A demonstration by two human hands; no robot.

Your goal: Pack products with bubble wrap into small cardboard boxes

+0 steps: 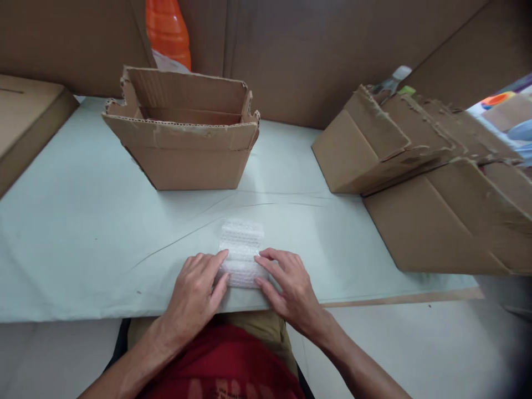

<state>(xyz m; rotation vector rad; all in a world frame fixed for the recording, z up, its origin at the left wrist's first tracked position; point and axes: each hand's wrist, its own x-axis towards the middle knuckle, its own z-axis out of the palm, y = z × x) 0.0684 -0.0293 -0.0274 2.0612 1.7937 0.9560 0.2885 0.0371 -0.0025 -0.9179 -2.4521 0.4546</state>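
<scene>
A small piece of bubble wrap (241,235) lies near the front edge of the table, its near part folded or rolled into a thicker bundle. My left hand (198,281) pinches the left side of that bundle between thumb and fingers. On the opposite side, my right hand (290,282) grips the right end in the same way. Whether anything is wrapped inside cannot be made out. The far end of the bubble wrap rests flat on the pale cloth.
An open cardboard box (195,160) stands behind the bubble wrap. More cardboard boxes (440,221) stand at the right, a clear bottle (393,83) poking out of one. A flat carton (29,122) sits at the left. An orange bottle (168,33) is at the back. Pale cloth (103,233) covers the table.
</scene>
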